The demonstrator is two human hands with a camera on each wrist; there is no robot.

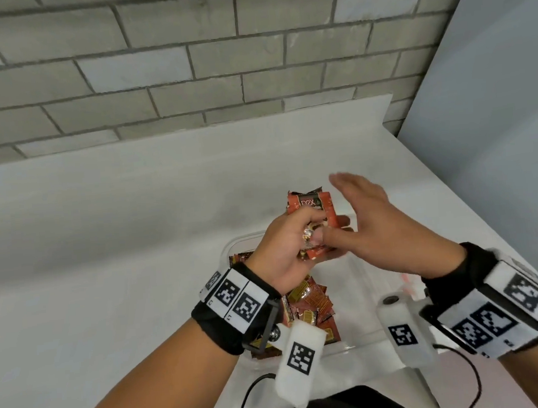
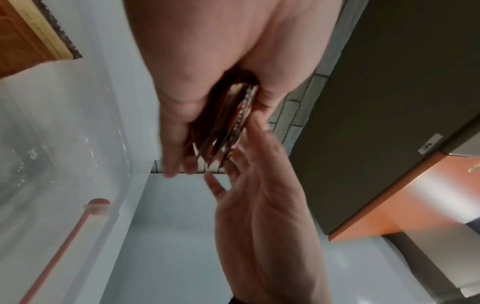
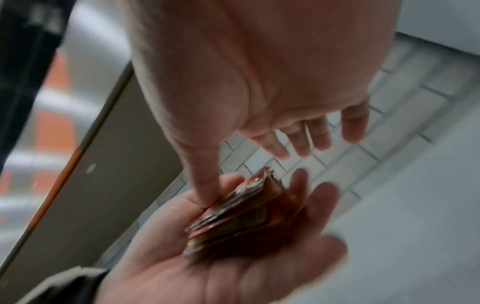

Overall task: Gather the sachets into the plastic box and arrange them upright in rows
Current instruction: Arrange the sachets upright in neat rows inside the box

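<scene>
Red-orange foil shows first: loose sachets [image 1: 309,303] lie jumbled in the clear plastic box [image 1: 232,244] on the white table [image 1: 104,231], below and just behind my left wrist. My left hand [image 1: 283,250] is raised above the box, its fingers and thumb curled round a stack of sachets [image 1: 312,210] that stands up out of my grip, the front one showing dark lettering. In the left wrist view the same stack [image 2: 233,123] sits edge-on between my thumb and fingers, its foil edges fanned slightly apart. In the right wrist view it lies across my left palm [image 3: 246,211]. My right hand [image 1: 380,228] is just beside the stack on its right, fingers straight and spread, holding nothing; its thumb [image 3: 205,181] touches the near edge of the stack. The blur hides whether its other fingers [image 3: 319,133] touch the foil. A grey brick wall [image 1: 188,66] runs behind the table.
</scene>
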